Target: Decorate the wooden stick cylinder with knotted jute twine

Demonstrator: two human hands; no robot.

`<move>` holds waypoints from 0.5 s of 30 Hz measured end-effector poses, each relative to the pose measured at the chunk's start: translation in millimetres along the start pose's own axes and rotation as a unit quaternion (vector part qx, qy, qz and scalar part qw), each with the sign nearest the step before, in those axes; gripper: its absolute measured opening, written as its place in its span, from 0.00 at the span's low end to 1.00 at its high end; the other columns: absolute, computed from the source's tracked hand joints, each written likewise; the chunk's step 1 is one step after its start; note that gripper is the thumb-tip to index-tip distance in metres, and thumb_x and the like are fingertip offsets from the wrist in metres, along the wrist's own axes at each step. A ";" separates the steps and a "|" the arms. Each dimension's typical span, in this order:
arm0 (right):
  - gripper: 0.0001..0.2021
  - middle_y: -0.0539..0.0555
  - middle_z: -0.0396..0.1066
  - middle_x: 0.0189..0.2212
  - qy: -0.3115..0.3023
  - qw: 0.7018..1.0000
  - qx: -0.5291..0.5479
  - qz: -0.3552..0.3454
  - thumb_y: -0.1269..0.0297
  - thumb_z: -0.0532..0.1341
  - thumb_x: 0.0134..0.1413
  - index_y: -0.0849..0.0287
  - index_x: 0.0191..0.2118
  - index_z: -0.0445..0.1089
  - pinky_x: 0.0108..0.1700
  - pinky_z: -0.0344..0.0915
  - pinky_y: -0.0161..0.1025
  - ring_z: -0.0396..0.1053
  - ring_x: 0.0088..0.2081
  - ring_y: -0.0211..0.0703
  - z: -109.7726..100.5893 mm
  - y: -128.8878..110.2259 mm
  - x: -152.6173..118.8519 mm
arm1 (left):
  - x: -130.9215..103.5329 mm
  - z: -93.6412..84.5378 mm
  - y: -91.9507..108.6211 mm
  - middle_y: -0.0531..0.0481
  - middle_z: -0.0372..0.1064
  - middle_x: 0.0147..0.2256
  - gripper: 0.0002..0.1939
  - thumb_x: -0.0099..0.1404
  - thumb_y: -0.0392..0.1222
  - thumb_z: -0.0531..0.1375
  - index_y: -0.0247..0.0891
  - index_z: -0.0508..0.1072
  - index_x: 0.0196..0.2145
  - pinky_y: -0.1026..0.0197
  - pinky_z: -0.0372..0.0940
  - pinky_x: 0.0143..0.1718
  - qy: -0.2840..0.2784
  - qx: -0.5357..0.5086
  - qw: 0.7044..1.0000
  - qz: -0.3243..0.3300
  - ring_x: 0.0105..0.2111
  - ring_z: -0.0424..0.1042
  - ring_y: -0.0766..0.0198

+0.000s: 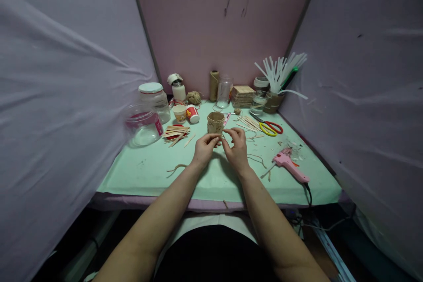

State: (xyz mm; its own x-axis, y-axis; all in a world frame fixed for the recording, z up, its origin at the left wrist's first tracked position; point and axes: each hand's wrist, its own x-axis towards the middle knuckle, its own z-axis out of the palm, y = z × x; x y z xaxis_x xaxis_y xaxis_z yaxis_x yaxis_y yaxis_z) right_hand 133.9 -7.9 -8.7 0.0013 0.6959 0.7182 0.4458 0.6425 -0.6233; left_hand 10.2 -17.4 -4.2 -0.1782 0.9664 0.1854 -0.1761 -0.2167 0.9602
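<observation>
A small twine-wrapped cup (215,122) with a braided rim stands upright on the table, just beyond my fingers. My left hand (206,147) is closed in a pinch at the cup's near side, thumb and forefinger together. Facing it, my right hand (235,146) also pinches, its fingers curled. A thin piece of twine seems to run between the fingertips of both hands, though it is small and partly hidden. Loose twine (256,158) trails on the cloth to the right. Behind the cup lies a pink-and-white pen-like tool (227,119).
A pink glue gun (291,167) lies at right, its cord over the edge. Scissors (268,126) and thin sticks (250,123) lie behind. Craft sticks (176,134), paper cups (180,113) and a wide clear jar (143,130) are left. White glue sticks (277,72) fill a pot.
</observation>
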 end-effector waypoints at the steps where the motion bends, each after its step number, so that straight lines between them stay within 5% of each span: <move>1: 0.10 0.57 0.63 0.41 -0.011 1.000 -0.001 -0.010 0.65 0.57 0.55 0.55 0.43 0.70 0.44 0.63 0.44 0.63 0.45 0.47 -0.2 -0.4 -0.1 | -0.7 0.3 0.3 0.50 0.73 0.28 0.10 0.52 0.40 0.64 0.34 0.75 0.33 0.63 0.64 0.31 -0.002 0.013 1.000 0.008 0.26 0.69 0.69; 7: 0.06 0.54 0.67 0.31 -0.042 0.998 -0.031 -0.029 0.66 0.56 0.58 0.56 0.32 0.69 0.41 0.60 0.44 0.63 0.37 0.46 -1.7 2.5 0.2 | -1.4 1.8 -4.2 0.54 0.69 0.25 0.12 0.52 0.43 0.63 0.36 0.68 0.32 0.65 0.60 0.27 -0.010 0.043 0.999 -0.007 0.23 0.67 0.70; 15: 0.06 0.53 0.67 0.30 -0.057 0.998 -0.036 -0.013 0.66 0.55 0.58 0.57 0.30 0.66 0.40 0.59 0.43 0.63 0.36 0.45 -0.9 1.4 -1.0 | -0.4 -1.9 -6.2 0.48 0.72 0.27 0.10 0.54 0.44 0.61 0.34 0.74 0.30 0.62 0.62 0.34 -0.034 0.085 0.995 -0.029 0.30 0.69 0.65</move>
State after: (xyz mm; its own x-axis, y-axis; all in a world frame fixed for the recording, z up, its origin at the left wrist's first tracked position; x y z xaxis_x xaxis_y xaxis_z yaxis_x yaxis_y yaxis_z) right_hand 135.3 -8.1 -10.0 -0.1111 0.7146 0.6907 0.5076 0.6383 -0.5788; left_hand 9.5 -16.7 -10.6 -0.1061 0.9849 0.1366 -0.0159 -0.1390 0.9902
